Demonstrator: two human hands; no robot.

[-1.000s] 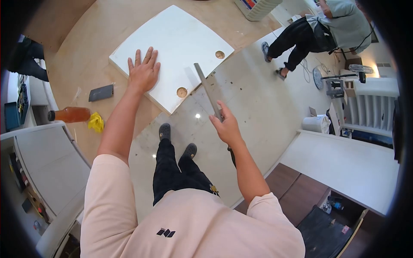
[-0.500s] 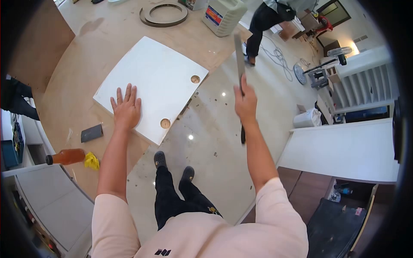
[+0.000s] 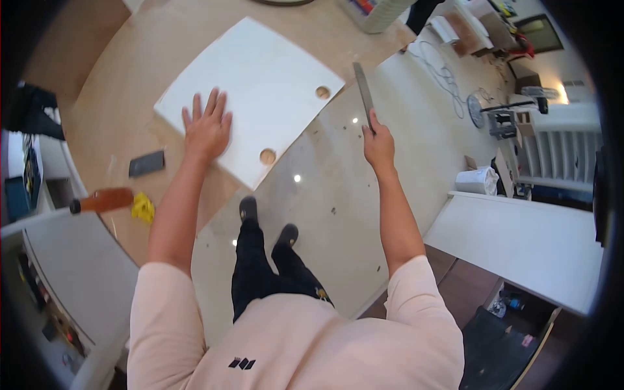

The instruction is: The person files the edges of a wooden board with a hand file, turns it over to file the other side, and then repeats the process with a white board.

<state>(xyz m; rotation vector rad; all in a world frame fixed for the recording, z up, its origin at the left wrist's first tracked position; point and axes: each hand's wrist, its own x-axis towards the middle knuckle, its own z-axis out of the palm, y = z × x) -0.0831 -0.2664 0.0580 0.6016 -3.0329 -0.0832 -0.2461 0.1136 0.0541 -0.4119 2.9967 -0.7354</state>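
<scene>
A white board [image 3: 260, 81] with two round holes near its right edge lies on the wooden worktop. My left hand [image 3: 208, 127] rests flat on its near left part, fingers spread. Out over the floor, just right of the board, my right hand [image 3: 379, 144] is closed around a long flat metal file [image 3: 363, 88]. The file points away from me, tilted a little left, and looks apart from the board's edge. Its handle is mostly hidden by the hand and forearm.
On the worktop [image 3: 107, 140] lie a dark rectangular block [image 3: 147, 164], a bottle of orange-brown liquid [image 3: 104, 200] and a crumpled yellow piece [image 3: 142, 208]. A jug [image 3: 383, 16] stands at the back. Cables [image 3: 442, 71] and a fan [image 3: 476, 110] are on the floor at right.
My right hand has brought the file closer to the board's right edge, its blade now tilting more to the left. The left hand stays on the board. The whole view has shifted.
</scene>
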